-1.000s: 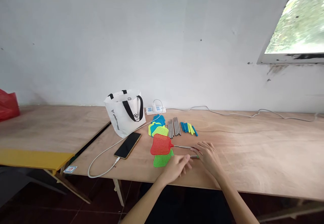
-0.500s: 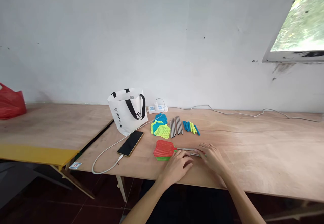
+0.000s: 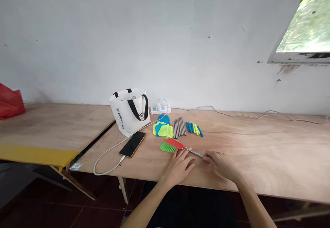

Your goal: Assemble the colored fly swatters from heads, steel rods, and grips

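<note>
A red fly swatter [image 3: 175, 143] lies tilted over a green fly swatter [image 3: 167, 147], with thin metal shafts running right. My right hand [image 3: 219, 162] is closed around the handle end, where a bit of green shows at the fingertips; the rest of the handles is hidden. My left hand [image 3: 180, 168] rests with fingers apart, its fingertips at the shafts just below the red head. Beyond the hands lie blue and yellow mesh swatter heads [image 3: 165, 130], several metal tubes [image 3: 179, 127] and a row of blue and yellow handles [image 3: 194, 128].
A phone [image 3: 132, 145] on a white charging cable [image 3: 103, 155] lies left of the swatters. Behind it stand a white tote bag [image 3: 126, 114] and a power strip [image 3: 160, 110]. A red plastic bag [image 3: 10, 101] sits on the other table, across a gap.
The swatters have turned, their heads moving away from me and their handle ends nearer. The red head has tilted and shows more edge-on. My right hand has shifted slightly right and nearer.
</note>
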{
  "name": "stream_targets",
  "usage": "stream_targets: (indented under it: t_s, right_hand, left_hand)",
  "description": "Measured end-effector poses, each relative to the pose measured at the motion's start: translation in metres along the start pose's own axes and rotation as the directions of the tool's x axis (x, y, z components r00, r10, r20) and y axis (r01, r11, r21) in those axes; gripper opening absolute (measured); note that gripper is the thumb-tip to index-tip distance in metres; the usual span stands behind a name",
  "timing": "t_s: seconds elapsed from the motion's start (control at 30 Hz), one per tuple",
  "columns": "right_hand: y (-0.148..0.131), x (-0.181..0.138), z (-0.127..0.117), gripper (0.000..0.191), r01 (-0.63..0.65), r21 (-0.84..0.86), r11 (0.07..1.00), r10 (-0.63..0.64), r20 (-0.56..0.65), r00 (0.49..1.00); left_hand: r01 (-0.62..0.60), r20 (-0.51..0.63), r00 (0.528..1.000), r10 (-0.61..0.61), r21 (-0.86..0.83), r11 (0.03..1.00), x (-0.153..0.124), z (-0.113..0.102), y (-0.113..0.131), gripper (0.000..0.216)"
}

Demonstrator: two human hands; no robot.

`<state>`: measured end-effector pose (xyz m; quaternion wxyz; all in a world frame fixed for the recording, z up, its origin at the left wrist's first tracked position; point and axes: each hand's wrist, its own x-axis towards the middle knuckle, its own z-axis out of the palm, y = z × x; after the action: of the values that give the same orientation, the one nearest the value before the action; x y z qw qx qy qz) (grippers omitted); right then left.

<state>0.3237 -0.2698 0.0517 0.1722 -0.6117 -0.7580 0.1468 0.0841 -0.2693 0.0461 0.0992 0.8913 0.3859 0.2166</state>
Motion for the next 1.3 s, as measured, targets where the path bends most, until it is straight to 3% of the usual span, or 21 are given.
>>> stream_targets:
  t_s: [0.13,0.27,0.47,0.6,0.8,1.0,1.3]
  right_hand:
    - [-0.001,0.006,0.001,0.032,0.045,0.009,0.999,-0.045,-0.06,0.997]
    - [-0.002,0.014,0.011,0.033,0.14,-0.048,0.989,-0.145,-0.154,0.977]
    - [-0.011,0.023,0.032,0.031,0.171,-0.194,0.966,-0.223,-0.289,0.931]
    - [-0.016,0.023,0.038,0.026,0.179,-0.284,0.942,-0.263,-0.293,0.919]
    - [-0.019,0.019,0.045,0.033,0.134,-0.348,0.928,-0.259,-0.341,0.904]
    - [-0.024,0.02,0.053,0.03,0.094,-0.356,0.93,-0.252,-0.429,0.868]
    - [-0.028,0.014,0.06,0.024,0.227,-0.224,0.948,-0.296,-0.349,0.889]
  left_hand:
    - [0.086,0.019,0.996,-0.087,0.061,0.994,0.0,0.006,-0.004,0.045]
    - [0.173,-0.033,0.985,-0.17,0.108,0.979,0.003,0.009,-0.007,0.05]
    - [0.227,-0.211,0.955,-0.208,0.069,0.971,0.005,0.005,-0.007,0.023]
    - [0.168,-0.121,0.979,-0.165,0.018,0.986,0.005,0.003,0.003,0.031]
    - [0.204,0.07,0.976,-0.205,0.019,0.979,0.008,-0.007,0.005,0.033]
    - [0.258,0.073,0.962,-0.263,0.075,0.963,0.006,-0.014,-0.007,0.034]
    - [0.235,0.071,0.968,-0.239,0.058,0.97,0.004,-0.01,-0.007,0.034]
